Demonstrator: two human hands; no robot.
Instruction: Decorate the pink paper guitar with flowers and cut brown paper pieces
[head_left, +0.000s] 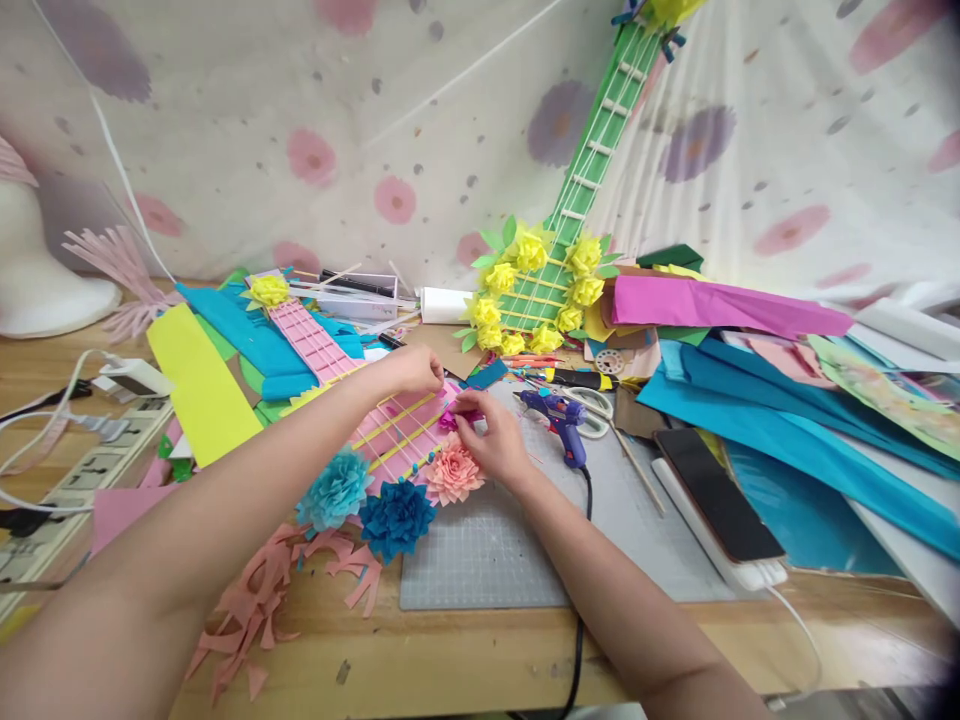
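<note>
A pink paper guitar (390, 425) lies flat on the desk, with yellow strings, a yellow flower at its head and a light blue flower (335, 490), a dark blue flower (396, 517) and a salmon flower (453, 473) along its body. My left hand (414, 370) rests on the body's upper edge, fingers curled closed. My right hand (491, 430) pinches a small magenta paper flower (452, 417) against the body, just above the salmon flower.
A green paper guitar (592, 150) with yellow flowers leans on the back curtain. A blue glue gun (559, 418), scissors (596, 410), a phone (718, 493), a grey cutting mat (487, 555), coloured paper sheets (750, 390), a power strip (75, 470) and pink paper fringe (262, 590) surround the work.
</note>
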